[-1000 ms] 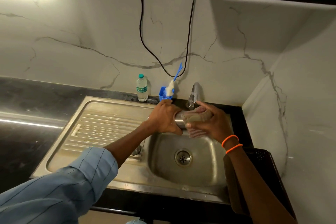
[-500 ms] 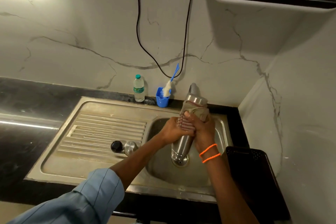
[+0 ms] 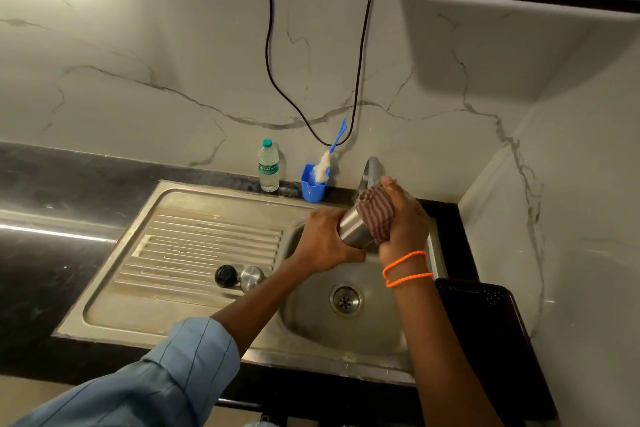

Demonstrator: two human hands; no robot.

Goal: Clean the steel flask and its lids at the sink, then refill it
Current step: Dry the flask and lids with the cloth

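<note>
Brushed steel cylindrical flask (image 3: 351, 227): tilted over the round steel sink basin (image 3: 311, 326), below the steel tap (image 3: 371, 172). Left hand (image 3: 327, 241): wrapped round the flask body, gripping. Right hand (image 3: 403, 218): clutching a striped reddish cloth (image 3: 375, 215) pressed against the flask's upper end. Round black lid (image 3: 225, 276) and round steel lid (image 3: 252, 277): side by side on the ribbed steel drainboard (image 3: 194, 246), just beside the basin. Clear plastic water bottle (image 3: 268, 166), blue plastic cup (image 3: 312, 185) with bottle brush (image 3: 325, 163): on black bench (image 3: 69, 177) at wall.

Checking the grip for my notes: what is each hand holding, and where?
Left hand grips the steel flask around its body; right hand holds a striped cloth against it.
</note>
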